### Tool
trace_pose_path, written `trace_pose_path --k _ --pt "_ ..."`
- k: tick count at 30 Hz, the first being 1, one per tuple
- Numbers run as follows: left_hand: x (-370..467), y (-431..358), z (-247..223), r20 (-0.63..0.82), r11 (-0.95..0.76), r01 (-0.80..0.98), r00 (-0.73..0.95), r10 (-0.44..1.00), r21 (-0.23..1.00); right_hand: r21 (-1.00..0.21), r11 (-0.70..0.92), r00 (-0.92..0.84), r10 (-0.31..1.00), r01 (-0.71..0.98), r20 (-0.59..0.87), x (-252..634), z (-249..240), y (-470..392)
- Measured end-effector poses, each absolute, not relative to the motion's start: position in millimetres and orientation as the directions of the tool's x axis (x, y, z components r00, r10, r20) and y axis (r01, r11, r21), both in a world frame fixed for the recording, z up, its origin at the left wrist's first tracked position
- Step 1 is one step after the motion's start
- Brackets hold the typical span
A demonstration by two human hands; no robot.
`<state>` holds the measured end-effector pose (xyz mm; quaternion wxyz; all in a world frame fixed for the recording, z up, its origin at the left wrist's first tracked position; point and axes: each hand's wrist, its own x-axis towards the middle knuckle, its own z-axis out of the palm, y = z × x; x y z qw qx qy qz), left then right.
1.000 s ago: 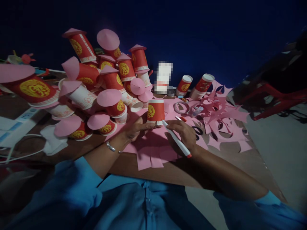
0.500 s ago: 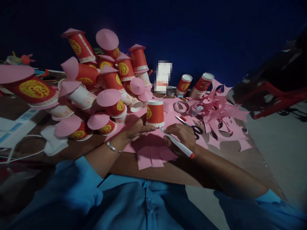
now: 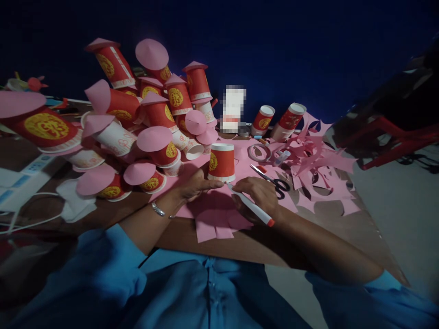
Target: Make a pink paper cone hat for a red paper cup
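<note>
A red and white paper cup (image 3: 222, 162) with a gold emblem stands upside down on a pink sheet of paper (image 3: 212, 203). At its lower left, my left hand (image 3: 195, 186) grips the base, thumb lying along the front rim and the other fingers partly hidden. My right hand (image 3: 259, 196) is closed around a white marker (image 3: 254, 208) with a red end. The marker's tip touches down by the cup's front rim, close to my left thumb. Pink paper strips (image 3: 219, 228) hang over the table's near edge.
Several cup lanterns with pink cone tops (image 3: 154, 139) are piled at the left. Scissors (image 3: 274, 180), a tape roll (image 3: 259, 153), a glue stick (image 3: 281, 158) and pink scraps (image 3: 312, 160) lie right. Two cups (image 3: 263, 121) stand behind. A power strip (image 3: 25, 176) is far left.
The marker's tip has shifted slightly left along the cup's rim, and its red end has swung a little left with my right hand. My left hand and the cup stay in place.
</note>
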<state>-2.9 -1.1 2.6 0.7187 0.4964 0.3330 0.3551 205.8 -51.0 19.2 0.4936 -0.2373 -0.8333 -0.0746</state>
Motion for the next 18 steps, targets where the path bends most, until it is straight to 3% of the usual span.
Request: trace_pose_path --k 18 --pt "-3.0 -1.9 4.4 -0.142 0.275 -0.191 0.515 0.845 0.942 -0.108 0.877 -0.41 0.324 0.468 0.853 207.0 18.7 -50.3"
